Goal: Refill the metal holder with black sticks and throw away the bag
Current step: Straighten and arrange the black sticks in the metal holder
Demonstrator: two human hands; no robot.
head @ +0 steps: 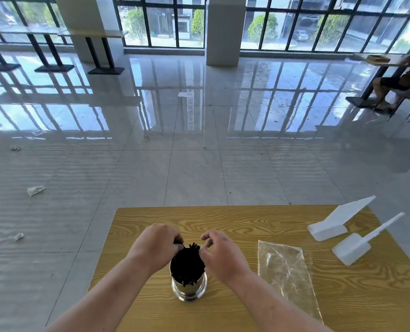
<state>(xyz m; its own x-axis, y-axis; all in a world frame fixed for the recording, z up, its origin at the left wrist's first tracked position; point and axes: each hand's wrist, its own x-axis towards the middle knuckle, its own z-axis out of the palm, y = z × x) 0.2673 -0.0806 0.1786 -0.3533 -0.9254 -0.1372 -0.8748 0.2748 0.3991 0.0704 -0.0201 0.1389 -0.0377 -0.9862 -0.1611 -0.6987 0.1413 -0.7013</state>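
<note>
A shiny metal holder (189,289) stands upright on the wooden table (235,221), packed with black sticks (186,263) that rise above its rim. My left hand (156,245) is at the left of the stick tops, its fingers pinching a few sticks. My right hand (222,254) is at their right, fingers curled and touching the bundle. A clear plastic bag (285,269) lies flat and empty on the table to the right of my right forearm.
Two white plastic pieces lie at the table's far right: a wedge-shaped one (338,220) and a scoop-like one with a handle (357,248). Paper scraps (35,190) litter the glossy tiled floor. A seated person (400,80) is at a table far right.
</note>
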